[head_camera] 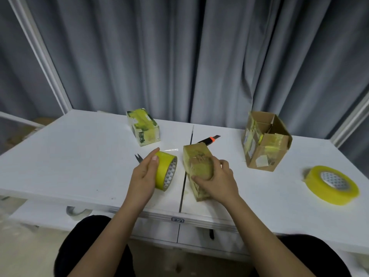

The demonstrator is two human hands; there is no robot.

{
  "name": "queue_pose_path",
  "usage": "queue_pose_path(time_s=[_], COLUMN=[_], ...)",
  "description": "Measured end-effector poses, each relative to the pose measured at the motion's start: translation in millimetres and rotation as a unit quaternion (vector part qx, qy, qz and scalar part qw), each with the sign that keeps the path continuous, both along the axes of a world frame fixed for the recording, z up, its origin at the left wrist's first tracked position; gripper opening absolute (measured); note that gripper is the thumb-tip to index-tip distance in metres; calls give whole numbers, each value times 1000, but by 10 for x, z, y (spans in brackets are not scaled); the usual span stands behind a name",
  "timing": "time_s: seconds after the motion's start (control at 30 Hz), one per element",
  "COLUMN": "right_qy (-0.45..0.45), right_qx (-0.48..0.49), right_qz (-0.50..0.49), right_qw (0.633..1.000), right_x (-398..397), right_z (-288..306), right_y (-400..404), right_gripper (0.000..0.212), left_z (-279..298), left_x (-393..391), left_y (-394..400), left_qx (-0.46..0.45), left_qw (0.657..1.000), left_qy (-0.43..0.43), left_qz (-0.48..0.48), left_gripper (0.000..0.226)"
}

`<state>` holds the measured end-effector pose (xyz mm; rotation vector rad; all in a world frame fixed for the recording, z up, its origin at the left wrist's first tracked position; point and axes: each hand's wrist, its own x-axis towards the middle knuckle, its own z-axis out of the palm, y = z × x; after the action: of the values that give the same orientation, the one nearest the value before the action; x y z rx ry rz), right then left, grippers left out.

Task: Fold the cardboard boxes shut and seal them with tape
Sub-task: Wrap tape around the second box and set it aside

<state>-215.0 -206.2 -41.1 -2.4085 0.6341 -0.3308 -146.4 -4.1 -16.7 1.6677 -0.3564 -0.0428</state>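
Both forearms come in from the bottom. Right hand has its fingers curled round a small taped-up cardboard box, holding it on the white tabletop right by the seam between the two panels. Left hand is wrapped round a yellow tape roll standing on its edge, just left of that box, with a clear strip pulled off the top. Scissor tips poke out just beyond the left hand. Past the right hand lies a utility knife. Further out beyond the left hand sits a sealed whitish box. Off to the right of the right hand there's an open brown box, flaps up, and further right a second yellow tape roll lying flat.
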Motion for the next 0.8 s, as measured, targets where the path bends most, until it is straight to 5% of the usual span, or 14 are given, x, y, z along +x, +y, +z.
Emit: queue_pose_path(time_s=[0.2,0.33,0.4,0.6,0.8], right_qy=[37,-26,-3,49,-186], right_qx=[-7,205,258,193,211], right_qz=[2,-45,-56,-44,4], right_qw=[999,977,964,979,960], right_x=[-23,-76,-133,-327,-158], right_z=[58,123,123,-27,293], right_y=[3,-60,-64,-196,-161], right_gripper=[79,40,37,31,14], left_z=[38,49,53,105,236], left_x=[21,17,8,-18,13], left_y=[63,49,2,-171,-261], left_qx=[-15,-21,-19,4,27], left_qw=[1000,1000,1000,1000,996], left_qy=[-4,-2,1,-6,-29], left_qz=[-1,-4,-9,-26,-74], left_gripper=[31,30,29,29,26])
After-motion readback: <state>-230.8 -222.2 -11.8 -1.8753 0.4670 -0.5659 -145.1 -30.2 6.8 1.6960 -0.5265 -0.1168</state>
